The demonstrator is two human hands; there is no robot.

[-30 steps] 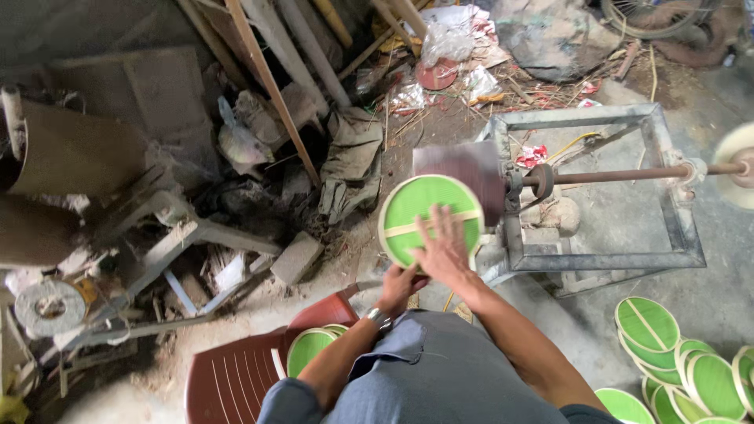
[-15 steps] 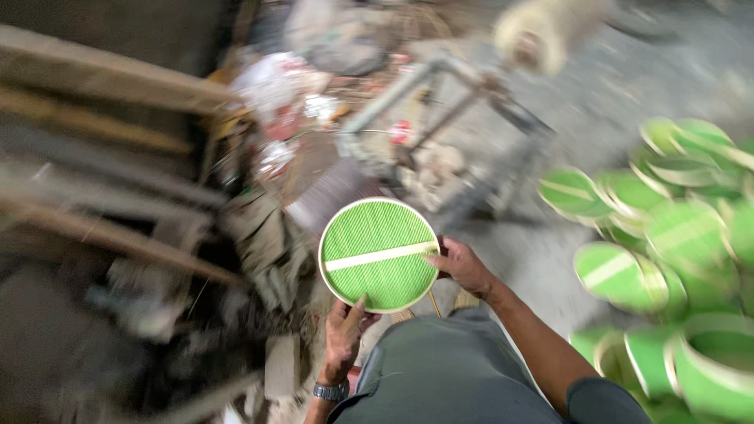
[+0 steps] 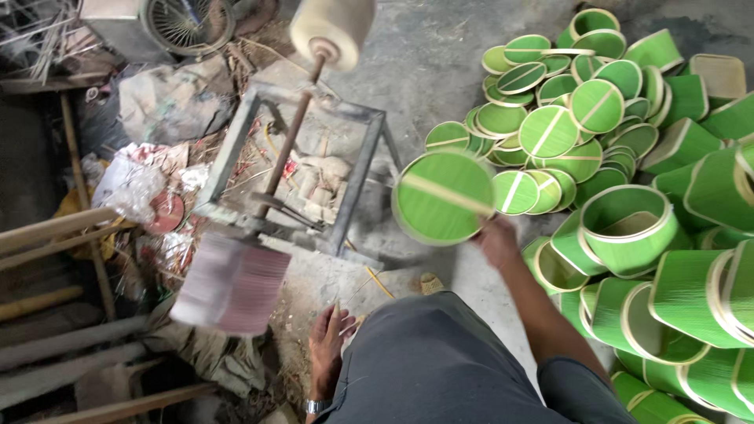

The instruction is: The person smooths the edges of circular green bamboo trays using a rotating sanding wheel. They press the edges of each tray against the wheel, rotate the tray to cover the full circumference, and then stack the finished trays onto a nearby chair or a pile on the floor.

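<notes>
My right hand (image 3: 496, 238) grips the lower edge of a round green bamboo lid (image 3: 442, 196) with a pale strip across it, held up in front of me to the right. My left hand (image 3: 328, 344) hangs low beside my left knee with fingers apart, holding nothing, just below a spinning pinkish sanding drum (image 3: 233, 284). The drum sits on a long metal shaft (image 3: 287, 145) with a cream buffing wheel (image 3: 332, 27) at its far end, carried by a grey metal frame (image 3: 358, 177).
A large heap of green round lids (image 3: 550, 118) and green woven boxes (image 3: 691, 290) fills the right side. Wooden poles (image 3: 55, 235), plastic bags and scrap lie at the left. A fan cage (image 3: 184, 23) stands at the top left.
My view has swung right toward the pile of green lids. My right hand carried the lid to the right; my left hand let go of it and dropped beside my knee.
</notes>
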